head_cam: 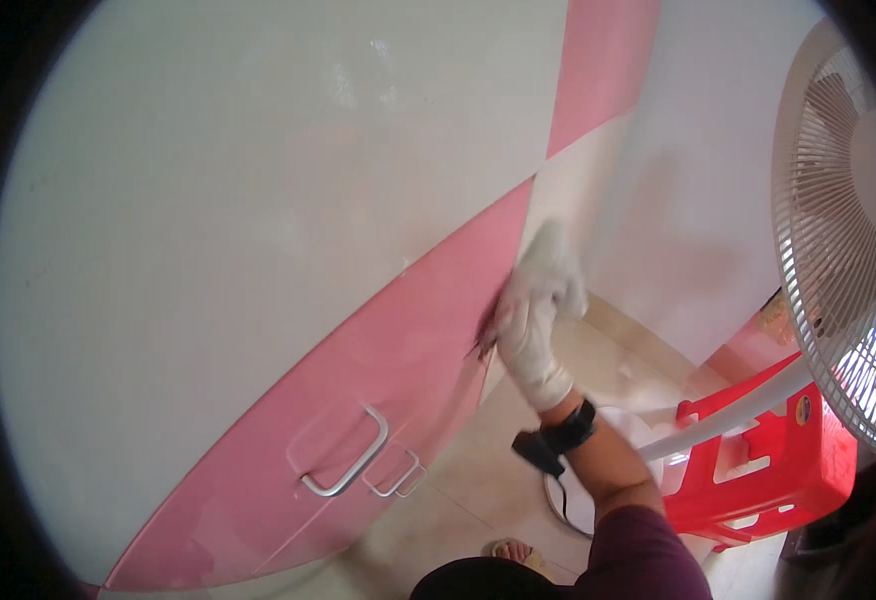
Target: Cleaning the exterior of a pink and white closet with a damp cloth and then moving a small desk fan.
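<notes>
My right hand [543,315], in a whitish glove, is at the edge of a piece of furniture with pink drawer fronts [408,345]. A black strap with a small device [554,439] and a cable is on that wrist. The hand blurs; its fingers rest on or close to the pale side panel [569,176], and a dark, blurred thing [488,326] shows at its left side by the pink edge. Whether the hand holds this is unclear. Metal handles [355,465] stand on the drawers, below a large white top surface [220,225]. My left hand is out of view.
A white standing fan [843,225] is at the right, its pole crossing in front of a red plastic stool [798,457]. The fan's round base [618,427] lies behind my forearm. A foot in a sandal [516,553] is on the tiled floor [460,495].
</notes>
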